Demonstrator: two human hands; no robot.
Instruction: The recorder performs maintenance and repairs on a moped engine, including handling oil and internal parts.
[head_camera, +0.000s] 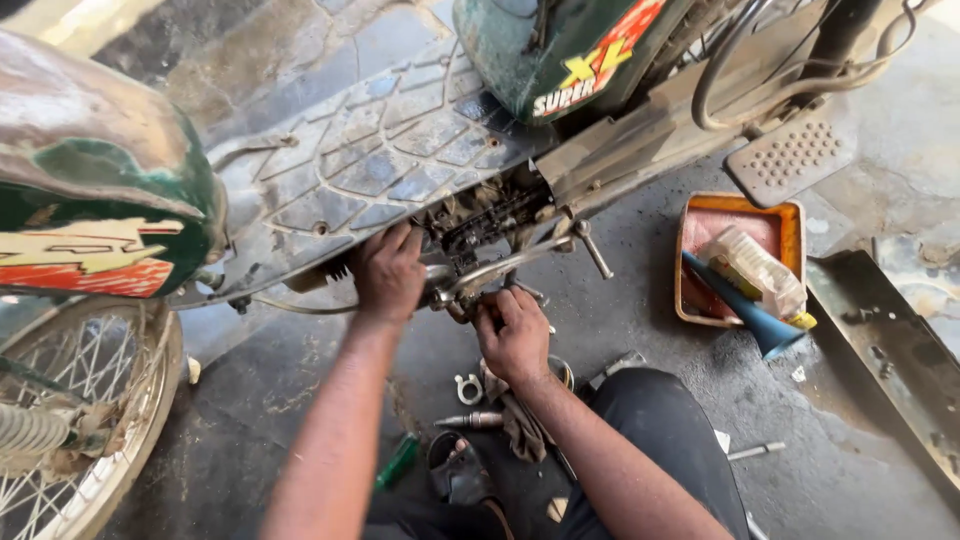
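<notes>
Two hands in at the moped engine

Both hands are working under the footboard (370, 150). Left hand (388, 272) is cupping the engine (480, 215) from its left, fingers curled against it. Right hand (514, 335) is gripping the kick lever (510, 265) just below the engine. Orange tray (790, 225) is sitting well off to the right.

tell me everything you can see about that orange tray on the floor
The orange tray is a shallow rectangular pan with a raised rim, looking like worn plastic, its pale pinkish bottom stained. It lies flat on the dark concrete floor, right of the moped. Inside lie a clear plastic bottle and a blue funnel whose wide end overhangs the rim.
</notes>
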